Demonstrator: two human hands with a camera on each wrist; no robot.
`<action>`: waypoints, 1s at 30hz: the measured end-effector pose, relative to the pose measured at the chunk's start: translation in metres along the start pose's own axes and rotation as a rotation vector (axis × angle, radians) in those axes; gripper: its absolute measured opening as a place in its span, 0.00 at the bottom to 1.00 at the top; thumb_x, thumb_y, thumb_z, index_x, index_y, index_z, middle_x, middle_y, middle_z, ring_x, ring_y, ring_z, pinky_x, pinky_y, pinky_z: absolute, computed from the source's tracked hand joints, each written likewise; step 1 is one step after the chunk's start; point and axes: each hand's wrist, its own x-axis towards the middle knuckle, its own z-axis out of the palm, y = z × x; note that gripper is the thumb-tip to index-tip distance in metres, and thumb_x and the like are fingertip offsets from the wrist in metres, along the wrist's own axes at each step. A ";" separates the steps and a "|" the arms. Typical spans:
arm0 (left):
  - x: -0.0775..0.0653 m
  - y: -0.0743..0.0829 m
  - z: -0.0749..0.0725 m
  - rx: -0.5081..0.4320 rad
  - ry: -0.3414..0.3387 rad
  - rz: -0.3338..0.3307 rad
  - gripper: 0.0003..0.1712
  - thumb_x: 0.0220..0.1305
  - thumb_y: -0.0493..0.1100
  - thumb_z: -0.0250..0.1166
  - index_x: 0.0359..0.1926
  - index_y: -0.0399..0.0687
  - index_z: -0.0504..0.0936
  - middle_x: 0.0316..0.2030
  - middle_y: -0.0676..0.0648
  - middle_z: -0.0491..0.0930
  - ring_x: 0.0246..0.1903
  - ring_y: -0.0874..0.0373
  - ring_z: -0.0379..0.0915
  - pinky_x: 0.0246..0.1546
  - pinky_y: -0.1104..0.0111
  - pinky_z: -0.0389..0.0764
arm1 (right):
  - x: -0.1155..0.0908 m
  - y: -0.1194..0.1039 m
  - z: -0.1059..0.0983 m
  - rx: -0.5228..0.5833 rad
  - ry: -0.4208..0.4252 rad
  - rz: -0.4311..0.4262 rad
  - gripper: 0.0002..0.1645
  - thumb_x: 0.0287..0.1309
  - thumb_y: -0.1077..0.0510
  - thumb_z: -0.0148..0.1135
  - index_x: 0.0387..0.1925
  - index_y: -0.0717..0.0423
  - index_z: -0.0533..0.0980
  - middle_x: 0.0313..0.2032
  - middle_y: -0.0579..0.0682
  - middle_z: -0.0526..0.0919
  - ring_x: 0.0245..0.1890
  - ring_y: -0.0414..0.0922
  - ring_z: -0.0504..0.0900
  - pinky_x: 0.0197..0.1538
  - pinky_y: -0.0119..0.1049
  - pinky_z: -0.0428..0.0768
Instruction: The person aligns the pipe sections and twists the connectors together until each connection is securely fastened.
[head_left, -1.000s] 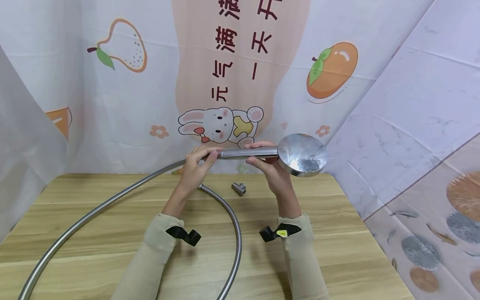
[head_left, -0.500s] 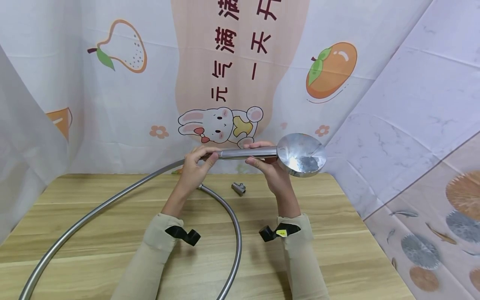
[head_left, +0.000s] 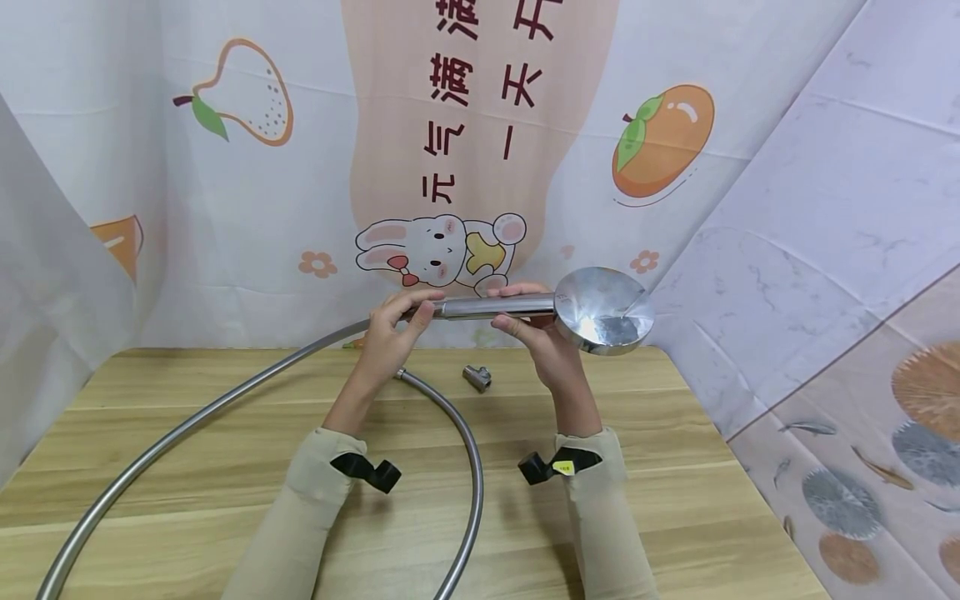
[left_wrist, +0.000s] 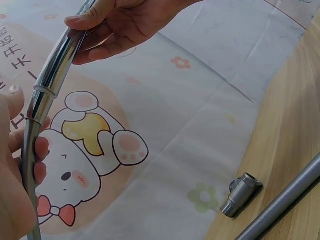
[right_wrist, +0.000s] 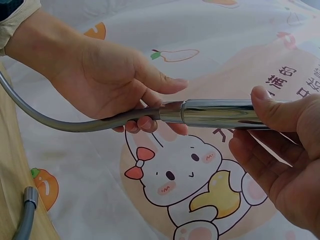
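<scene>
I see the person's left hand (head_left: 388,332) gripping the metal hose (right_wrist: 75,126), its fingers curled beneath it and its thumb stretched along the connector (right_wrist: 171,113) at the hose's end. Just to the right of that hand, the connector meets the lower end of the shower handle (head_left: 480,307); I cannot tell whether the two are screwed together. The right hand (head_left: 553,354) holds the handle farther along, thumb on one side and fingers on the other. Immediately right of this hand I have the round, shiny shower head (head_left: 603,310), so the whole piece lies nearly level across both hands. From the left hand the hose sweeps away leftward and back toward the person. Below and just right of the same hand, a hose stretch with a metal end (head_left: 478,483) lies on the table, curving between the forearms; the link between these two lengths is outside my head view. On the table between the hands, nearer the person than the handle, sits a small metal fitting (head_left: 477,377) with a side branch. Behind each hand I find a beige sleeve and a black wrist mount, the right one bearing a yellow label (head_left: 563,467). The wooden table (head_left: 187,500) spreads below the hands, and beyond them hangs a printed cloth (head_left: 300,183) with a cartoon rabbit (head_left: 438,250) and fruit.
</scene>
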 end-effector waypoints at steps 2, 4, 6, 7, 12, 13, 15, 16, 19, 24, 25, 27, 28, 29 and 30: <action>0.000 0.001 0.000 0.010 0.002 -0.024 0.13 0.75 0.37 0.59 0.54 0.42 0.86 0.51 0.42 0.85 0.46 0.64 0.70 0.50 0.73 0.69 | 0.000 0.000 0.000 -0.005 0.001 -0.003 0.17 0.54 0.65 0.74 0.46 0.55 0.81 0.48 0.48 0.90 0.56 0.47 0.85 0.55 0.33 0.83; -0.001 0.001 -0.001 0.009 0.006 -0.045 0.13 0.75 0.36 0.59 0.53 0.40 0.86 0.49 0.41 0.85 0.46 0.64 0.69 0.50 0.73 0.68 | 0.000 -0.001 0.001 -0.014 0.002 -0.003 0.17 0.54 0.64 0.75 0.46 0.55 0.81 0.48 0.50 0.90 0.56 0.49 0.85 0.55 0.34 0.83; -0.001 0.002 -0.001 0.012 0.011 -0.053 0.12 0.74 0.35 0.60 0.50 0.38 0.87 0.47 0.40 0.84 0.45 0.65 0.69 0.50 0.73 0.68 | 0.000 0.000 0.001 -0.023 0.002 -0.003 0.17 0.54 0.63 0.75 0.46 0.55 0.81 0.48 0.51 0.89 0.57 0.51 0.85 0.55 0.34 0.83; -0.002 0.002 -0.001 0.011 0.014 -0.054 0.11 0.73 0.34 0.60 0.49 0.37 0.87 0.46 0.39 0.84 0.45 0.65 0.69 0.49 0.74 0.68 | 0.000 0.000 0.001 -0.026 0.003 -0.003 0.17 0.54 0.63 0.75 0.46 0.55 0.81 0.48 0.51 0.89 0.57 0.52 0.84 0.56 0.34 0.83; -0.001 0.002 0.000 0.008 0.023 -0.045 0.09 0.71 0.33 0.62 0.46 0.36 0.87 0.43 0.41 0.83 0.43 0.66 0.70 0.48 0.77 0.71 | -0.001 -0.001 0.002 -0.032 0.002 0.006 0.17 0.54 0.63 0.75 0.46 0.53 0.81 0.48 0.50 0.89 0.58 0.53 0.84 0.56 0.34 0.83; -0.001 0.002 0.000 0.005 0.023 -0.042 0.09 0.71 0.33 0.63 0.46 0.36 0.88 0.43 0.41 0.83 0.43 0.66 0.70 0.48 0.77 0.71 | -0.001 -0.001 0.002 -0.030 0.002 0.008 0.17 0.54 0.64 0.74 0.46 0.53 0.81 0.48 0.50 0.89 0.58 0.52 0.84 0.56 0.34 0.83; -0.001 0.002 -0.001 0.001 0.023 -0.033 0.09 0.71 0.34 0.64 0.47 0.38 0.88 0.42 0.41 0.84 0.44 0.66 0.71 0.48 0.77 0.72 | -0.001 -0.001 0.002 -0.025 0.001 0.010 0.17 0.54 0.65 0.74 0.46 0.52 0.81 0.48 0.48 0.89 0.58 0.50 0.84 0.56 0.34 0.82; 0.000 0.002 -0.001 -0.002 0.021 -0.027 0.09 0.71 0.35 0.64 0.47 0.38 0.88 0.43 0.41 0.84 0.44 0.66 0.72 0.48 0.76 0.73 | -0.001 0.000 0.002 -0.021 0.002 0.010 0.18 0.54 0.65 0.74 0.46 0.52 0.81 0.48 0.47 0.89 0.58 0.49 0.84 0.56 0.33 0.82; 0.000 0.002 -0.001 -0.013 0.012 -0.007 0.10 0.70 0.34 0.65 0.49 0.39 0.87 0.46 0.40 0.85 0.44 0.66 0.73 0.48 0.76 0.74 | -0.001 0.000 0.001 -0.018 0.004 0.012 0.18 0.54 0.65 0.74 0.46 0.51 0.81 0.48 0.45 0.89 0.57 0.46 0.85 0.56 0.32 0.82; -0.001 0.003 -0.002 -0.030 0.000 0.006 0.12 0.68 0.32 0.66 0.51 0.40 0.85 0.50 0.40 0.84 0.45 0.68 0.75 0.48 0.76 0.75 | -0.001 0.000 0.001 -0.022 0.007 0.012 0.17 0.54 0.63 0.74 0.46 0.50 0.81 0.47 0.43 0.89 0.57 0.44 0.85 0.56 0.31 0.82; -0.001 0.003 -0.002 -0.028 -0.002 0.009 0.12 0.68 0.32 0.66 0.52 0.40 0.85 0.51 0.40 0.84 0.46 0.68 0.75 0.48 0.76 0.75 | -0.001 0.000 0.001 -0.024 0.007 0.011 0.18 0.54 0.63 0.74 0.46 0.50 0.81 0.48 0.43 0.89 0.57 0.44 0.85 0.56 0.32 0.82; -0.001 0.002 -0.002 -0.018 -0.010 0.018 0.13 0.68 0.32 0.66 0.53 0.40 0.85 0.52 0.40 0.84 0.46 0.67 0.75 0.49 0.76 0.75 | -0.001 0.000 0.001 -0.025 0.008 0.009 0.18 0.54 0.65 0.73 0.47 0.51 0.81 0.48 0.43 0.89 0.57 0.46 0.85 0.55 0.32 0.83; -0.001 0.001 -0.002 -0.010 -0.015 0.021 0.14 0.69 0.32 0.65 0.54 0.40 0.85 0.53 0.40 0.84 0.46 0.66 0.74 0.49 0.76 0.75 | -0.001 0.000 0.000 -0.026 0.008 0.008 0.18 0.55 0.66 0.73 0.47 0.51 0.81 0.48 0.43 0.89 0.57 0.47 0.85 0.55 0.33 0.83; -0.001 0.001 -0.002 -0.007 -0.020 0.023 0.14 0.70 0.33 0.64 0.55 0.40 0.85 0.53 0.40 0.84 0.46 0.66 0.74 0.49 0.76 0.74 | -0.001 0.000 0.000 -0.027 0.008 0.007 0.18 0.55 0.68 0.72 0.47 0.52 0.81 0.48 0.43 0.89 0.57 0.48 0.85 0.55 0.33 0.83; 0.000 0.000 -0.002 -0.004 -0.024 0.021 0.14 0.71 0.34 0.63 0.56 0.41 0.85 0.53 0.40 0.84 0.46 0.65 0.73 0.49 0.75 0.74 | 0.000 0.000 0.000 -0.026 0.008 0.005 0.19 0.55 0.69 0.72 0.47 0.52 0.81 0.48 0.44 0.89 0.57 0.48 0.85 0.55 0.33 0.83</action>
